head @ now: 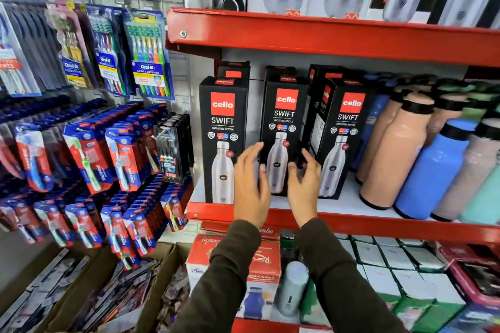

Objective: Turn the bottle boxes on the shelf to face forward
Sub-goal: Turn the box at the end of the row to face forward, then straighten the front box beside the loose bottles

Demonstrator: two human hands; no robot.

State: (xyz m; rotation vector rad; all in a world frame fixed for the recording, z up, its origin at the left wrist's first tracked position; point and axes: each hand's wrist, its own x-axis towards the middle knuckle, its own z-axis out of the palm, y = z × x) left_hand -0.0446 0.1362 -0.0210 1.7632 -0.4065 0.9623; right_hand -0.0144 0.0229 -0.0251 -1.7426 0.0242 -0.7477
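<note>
While three black bottle boxes stand along the front of the red shelf point(351, 220), both hands are up at the middle box point(284, 127), which looks to be the one being squared up. The left box point(223, 138) and the middle box show their printed fronts nearly straight out; the right box point(343, 138) stands at an angle, its side panel showing too, so by my reading it is the one most in need of turning. More boxes stand behind the front row, too hidden to judge.

The left hand point(250, 184) is spread wide, fingers fanned, at the middle box's left edge; the right hand point(304, 184) is half curled at its lower right corner, fingertips seemingly touching it. Neither hand has closed around the box. Both forearms reach up from below in dark sleeves, palms turned toward each other.

Next would likely be shifting to the right box and twisting it to face forward, without nudging the loose bottles point(405, 149) beside it.
</note>
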